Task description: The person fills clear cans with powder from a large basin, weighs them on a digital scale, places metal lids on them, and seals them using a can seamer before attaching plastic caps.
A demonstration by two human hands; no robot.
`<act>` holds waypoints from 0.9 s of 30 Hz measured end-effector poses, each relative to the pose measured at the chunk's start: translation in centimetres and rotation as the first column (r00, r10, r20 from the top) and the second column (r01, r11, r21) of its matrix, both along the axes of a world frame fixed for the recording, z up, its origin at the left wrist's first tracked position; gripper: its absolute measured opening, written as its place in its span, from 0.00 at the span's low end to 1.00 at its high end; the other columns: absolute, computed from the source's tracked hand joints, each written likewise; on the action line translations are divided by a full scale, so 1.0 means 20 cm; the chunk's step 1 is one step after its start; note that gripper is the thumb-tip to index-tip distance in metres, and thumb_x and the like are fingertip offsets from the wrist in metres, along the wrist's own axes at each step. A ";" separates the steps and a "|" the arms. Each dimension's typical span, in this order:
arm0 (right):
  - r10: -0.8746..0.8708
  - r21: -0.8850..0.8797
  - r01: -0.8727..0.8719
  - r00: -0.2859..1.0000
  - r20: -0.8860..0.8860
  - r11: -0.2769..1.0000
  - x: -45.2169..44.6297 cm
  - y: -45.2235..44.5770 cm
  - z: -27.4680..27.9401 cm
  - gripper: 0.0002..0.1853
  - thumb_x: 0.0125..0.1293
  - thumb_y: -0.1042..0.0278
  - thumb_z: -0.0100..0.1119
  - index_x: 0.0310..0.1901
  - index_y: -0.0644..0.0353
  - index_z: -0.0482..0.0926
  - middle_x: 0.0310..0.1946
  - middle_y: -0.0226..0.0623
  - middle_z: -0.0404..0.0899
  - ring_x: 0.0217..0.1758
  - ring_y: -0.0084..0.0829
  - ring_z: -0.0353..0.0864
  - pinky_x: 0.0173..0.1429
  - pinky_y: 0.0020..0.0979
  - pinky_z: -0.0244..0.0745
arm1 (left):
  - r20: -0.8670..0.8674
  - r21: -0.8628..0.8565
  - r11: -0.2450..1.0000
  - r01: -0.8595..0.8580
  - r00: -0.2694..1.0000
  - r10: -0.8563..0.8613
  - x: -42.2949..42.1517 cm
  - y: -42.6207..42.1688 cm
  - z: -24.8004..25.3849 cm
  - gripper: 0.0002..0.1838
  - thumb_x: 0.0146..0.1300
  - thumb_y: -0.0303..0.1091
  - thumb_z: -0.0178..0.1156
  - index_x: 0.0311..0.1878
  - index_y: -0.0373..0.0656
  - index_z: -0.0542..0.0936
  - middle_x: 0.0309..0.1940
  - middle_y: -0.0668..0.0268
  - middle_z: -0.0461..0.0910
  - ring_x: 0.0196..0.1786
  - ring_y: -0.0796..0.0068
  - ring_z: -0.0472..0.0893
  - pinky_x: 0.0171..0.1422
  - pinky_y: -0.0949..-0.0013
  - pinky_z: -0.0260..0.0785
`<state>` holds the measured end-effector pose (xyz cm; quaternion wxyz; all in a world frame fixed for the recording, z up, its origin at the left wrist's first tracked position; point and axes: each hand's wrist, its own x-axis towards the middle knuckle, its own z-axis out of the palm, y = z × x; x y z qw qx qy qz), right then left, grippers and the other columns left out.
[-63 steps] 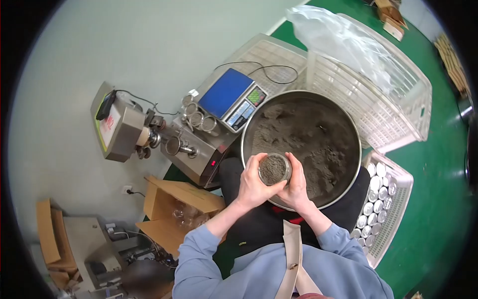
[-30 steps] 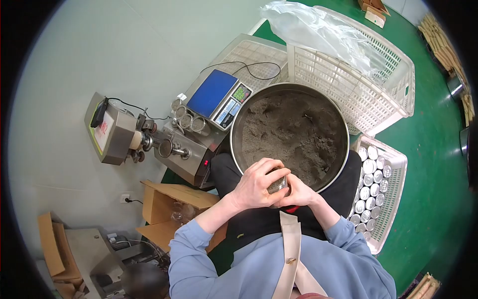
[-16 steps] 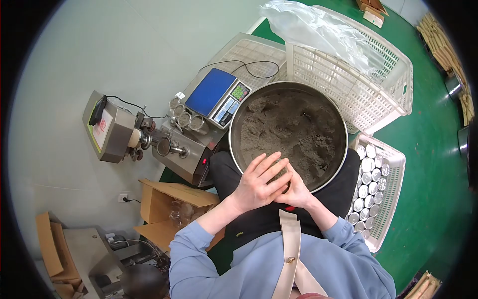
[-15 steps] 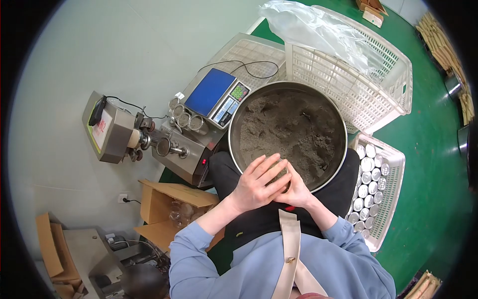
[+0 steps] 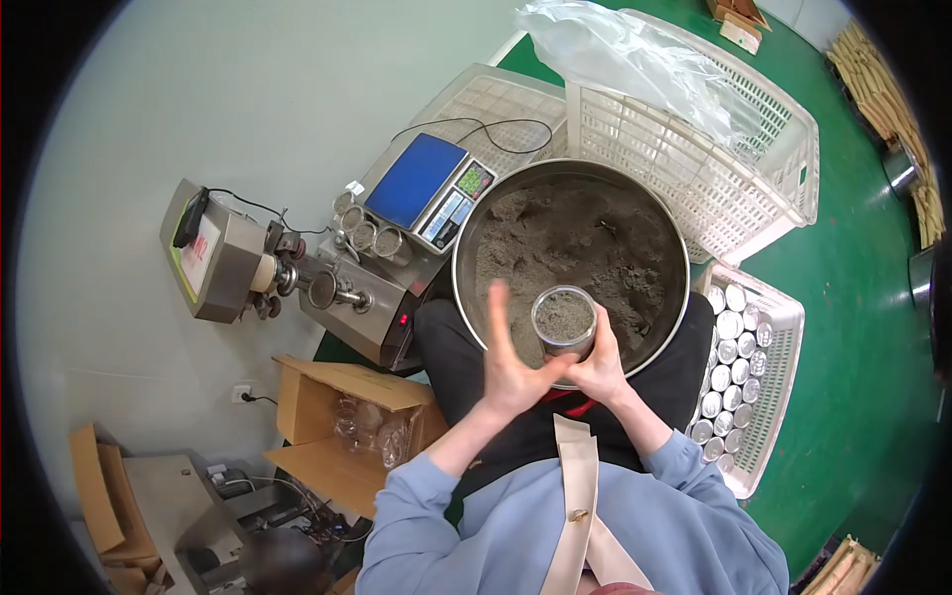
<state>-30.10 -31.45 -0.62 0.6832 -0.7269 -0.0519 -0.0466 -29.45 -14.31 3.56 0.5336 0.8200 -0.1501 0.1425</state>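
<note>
A clear jar (image 5: pixel 563 319) full of grey-brown powder stands upright over the near part of a big round metal basin. My right hand (image 5: pixel 601 369) is wrapped round the jar's right side and base. My left hand (image 5: pixel 509 372) is off the jar's side, fingers stretched out and blurred at the tips, its thumb reaching toward the jar's base by the right hand. The basin (image 5: pixel 684 297) rests at my lap and contains loose powder (image 5: pixel 555 223) of the same colour.
A blue-topped scale (image 5: pixel 418 181) stands left of the basin, near several filled jars (image 5: pixel 363 236) and a metal machine (image 5: pixel 347 307). A cardboard box (image 5: pixel 327 456) holds clear jars. On the right, a white crate (image 5: pixel 778 397) contains several silver-lidded cans; a taller crate (image 5: pixel 684 169) has plastic film.
My left hand has come off the jar's top and moved down and left, its fingers opening. The powder in the jar's mouth now shows; the right hand still holds the jar.
</note>
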 end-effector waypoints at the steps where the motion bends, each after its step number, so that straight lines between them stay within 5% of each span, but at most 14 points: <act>1: 0.019 -0.021 -0.019 1.000 0.016 1.000 -0.02 0.01 -0.01 0.48 0.51 0.70 0.80 0.74 0.66 0.64 0.64 0.48 0.79 0.70 0.39 0.79 0.74 0.39 0.72 | -0.045 -0.121 0.991 0.051 0.997 -0.057 0.00 -0.06 -0.05 0.71 0.51 0.39 0.85 0.86 0.33 0.41 0.81 0.41 0.60 0.81 0.49 0.67 0.81 0.50 0.64; 3: 0.055 -0.064 -0.052 0.997 0.049 0.997 -0.03 0.02 -0.03 0.49 0.51 0.70 0.80 0.74 0.66 0.64 0.65 0.49 0.78 0.70 0.39 0.79 0.74 0.39 0.73 | -0.157 -0.236 0.971 0.047 0.984 -0.086 0.04 -0.13 -0.06 0.71 0.50 0.43 0.86 0.85 0.31 0.44 0.71 0.42 0.73 0.72 0.48 0.77 0.77 0.53 0.69; 8: 0.443 0.300 -0.391 0.887 -0.130 0.870 0.02 -0.17 0.08 0.53 0.51 0.69 0.82 0.78 0.64 0.62 0.70 0.40 0.73 0.75 0.34 0.72 0.79 0.38 0.67 | -0.172 -0.432 0.874 0.222 0.931 -0.321 0.09 -0.10 -0.06 0.68 0.48 0.38 0.85 0.84 0.32 0.49 0.63 0.51 0.79 0.65 0.60 0.82 0.71 0.58 0.75; 11: 0.389 0.266 -0.350 0.915 -0.106 0.898 0.02 -0.14 0.07 0.53 0.51 0.69 0.82 0.78 0.65 0.61 0.70 0.43 0.73 0.76 0.36 0.72 0.79 0.39 0.67 | -0.176 -0.375 0.916 0.141 0.960 -0.219 0.08 -0.12 -0.06 0.67 0.48 0.37 0.86 0.84 0.34 0.50 0.65 0.52 0.77 0.67 0.61 0.80 0.73 0.58 0.73; 12: 0.282 0.030 -0.281 0.959 -0.020 0.959 0.01 -0.11 0.09 0.53 0.51 0.69 0.83 0.77 0.67 0.61 0.70 0.46 0.74 0.76 0.37 0.73 0.79 0.39 0.67 | -0.177 -0.338 0.938 0.077 0.974 -0.144 0.06 -0.14 -0.05 0.67 0.48 0.37 0.86 0.84 0.35 0.50 0.65 0.52 0.76 0.68 0.61 0.79 0.75 0.58 0.72; 15: 0.103 0.015 -0.104 0.994 0.034 0.995 -0.04 -0.01 0.04 0.53 0.51 0.69 0.82 0.77 0.68 0.61 0.69 0.49 0.74 0.76 0.39 0.74 0.78 0.39 0.68 | -0.007 -0.214 0.975 0.062 0.998 -0.065 0.04 -0.16 -0.03 0.67 0.46 0.37 0.87 0.83 0.35 0.52 0.65 0.52 0.76 0.67 0.60 0.80 0.75 0.58 0.72; 20: 0.594 0.310 -0.530 0.787 -0.168 0.789 0.04 -0.18 0.09 0.56 0.48 0.72 0.84 0.78 0.67 0.61 0.70 0.41 0.73 0.75 0.33 0.72 0.80 0.38 0.66 | -0.186 -0.410 0.826 0.387 0.851 -0.491 0.13 -0.03 0.02 0.65 0.44 0.39 0.86 0.82 0.34 0.56 0.60 0.53 0.81 0.63 0.60 0.83 0.72 0.59 0.74; 23: 0.504 0.408 -0.398 0.842 -0.192 0.822 0.00 -0.13 0.07 0.54 0.49 0.71 0.84 0.78 0.67 0.62 0.70 0.42 0.73 0.75 0.33 0.72 0.80 0.39 0.65 | -0.199 -0.473 0.837 0.275 0.892 -0.405 0.10 -0.05 -0.01 0.64 0.45 0.36 0.87 0.82 0.36 0.56 0.64 0.54 0.79 0.66 0.62 0.81 0.75 0.59 0.71; 24: 0.355 0.249 -0.322 0.929 -0.103 0.913 -0.01 -0.09 0.12 0.53 0.50 0.70 0.83 0.77 0.67 0.62 0.70 0.42 0.73 0.74 0.34 0.73 0.79 0.39 0.67 | -0.168 -0.384 0.912 0.144 0.960 -0.222 0.07 -0.09 -0.01 0.63 0.45 0.36 0.87 0.81 0.36 0.58 0.63 0.53 0.79 0.66 0.62 0.81 0.74 0.59 0.71; 27: 0.113 0.022 -0.114 0.993 0.034 0.993 -0.04 0.01 0.04 0.52 0.51 0.70 0.83 0.76 0.67 0.64 0.69 0.42 0.74 0.72 0.34 0.75 0.77 0.39 0.69 | 0.054 -0.189 0.979 0.073 0.996 -0.064 0.04 -0.14 -0.01 0.62 0.44 0.37 0.88 0.80 0.35 0.59 0.63 0.52 0.79 0.66 0.61 0.81 0.74 0.59 0.72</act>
